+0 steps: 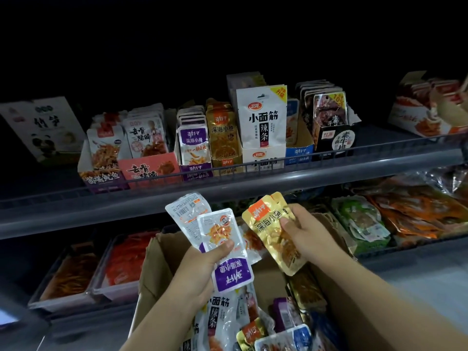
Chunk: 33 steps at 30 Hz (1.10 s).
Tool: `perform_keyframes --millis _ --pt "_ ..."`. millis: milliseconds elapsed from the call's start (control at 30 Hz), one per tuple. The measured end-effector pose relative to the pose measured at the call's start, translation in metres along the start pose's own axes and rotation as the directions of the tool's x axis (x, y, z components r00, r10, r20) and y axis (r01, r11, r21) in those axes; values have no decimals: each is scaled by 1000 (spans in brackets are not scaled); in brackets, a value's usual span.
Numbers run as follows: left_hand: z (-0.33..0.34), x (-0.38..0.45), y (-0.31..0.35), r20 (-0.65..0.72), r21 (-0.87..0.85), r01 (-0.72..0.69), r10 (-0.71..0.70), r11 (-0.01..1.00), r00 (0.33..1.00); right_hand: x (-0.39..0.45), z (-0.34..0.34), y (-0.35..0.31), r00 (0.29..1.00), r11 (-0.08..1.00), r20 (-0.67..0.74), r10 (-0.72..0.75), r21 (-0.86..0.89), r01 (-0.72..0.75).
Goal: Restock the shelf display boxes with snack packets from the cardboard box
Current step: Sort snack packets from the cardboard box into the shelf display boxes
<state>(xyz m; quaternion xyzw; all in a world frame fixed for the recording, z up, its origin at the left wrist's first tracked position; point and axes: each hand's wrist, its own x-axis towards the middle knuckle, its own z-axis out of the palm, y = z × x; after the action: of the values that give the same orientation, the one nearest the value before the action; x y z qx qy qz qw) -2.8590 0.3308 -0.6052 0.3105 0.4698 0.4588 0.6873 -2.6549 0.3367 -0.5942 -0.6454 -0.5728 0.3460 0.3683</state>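
My left hand (200, 267) grips a small stack of white-and-purple snack packets (220, 236), held upside down above the open cardboard box (157, 269). My right hand (306, 231) pinches several gold snack packets (273, 229) by their right edge, just below the shelf rail. On the shelf above stand the display boxes: a purple one (195, 171) with matching purple packets and, right of it, a gold one (225, 160) with matching gold packets. The cardboard box holds more loose packets (228, 320) of mixed kinds.
A grey shelf rail (253, 183) runs across between my hands and the display boxes. Other display boxes flank the two: pink (149, 168), white (263, 158), blue (298, 153), black (334, 140). The lower shelf holds trays of orange snacks (88, 269) and bagged goods (405, 211).
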Motion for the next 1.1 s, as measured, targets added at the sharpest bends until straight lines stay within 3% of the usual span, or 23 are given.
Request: perform_keyframes --millis 67,200,433,533,767,933,1100 --pt "5 -2 -2 -2 16 -7 7 1000 1000 -5 12 -3 997 995 -3 -75 -72 75" --pt "8 -3 -3 -7 40 -40 40 998 999 -13 34 -12 987 987 37 -157 -36 158" --pt "3 -2 4 -44 99 -113 118 989 992 -8 42 -17 991 993 61 -120 32 118" --pt "5 0 7 -44 99 -104 109 990 993 -6 36 -19 995 987 47 -83 140 76" --pt "24 1 20 -19 33 -119 120 992 993 -6 16 -31 994 966 -51 -94 236 103" --pt "21 5 46 -101 -27 -166 162 986 982 10 0 -58 987 959 -150 -57 266 96" --pt "7 14 63 -187 -71 -183 167 981 968 40 -4 -106 972 963 -130 -194 164 214"
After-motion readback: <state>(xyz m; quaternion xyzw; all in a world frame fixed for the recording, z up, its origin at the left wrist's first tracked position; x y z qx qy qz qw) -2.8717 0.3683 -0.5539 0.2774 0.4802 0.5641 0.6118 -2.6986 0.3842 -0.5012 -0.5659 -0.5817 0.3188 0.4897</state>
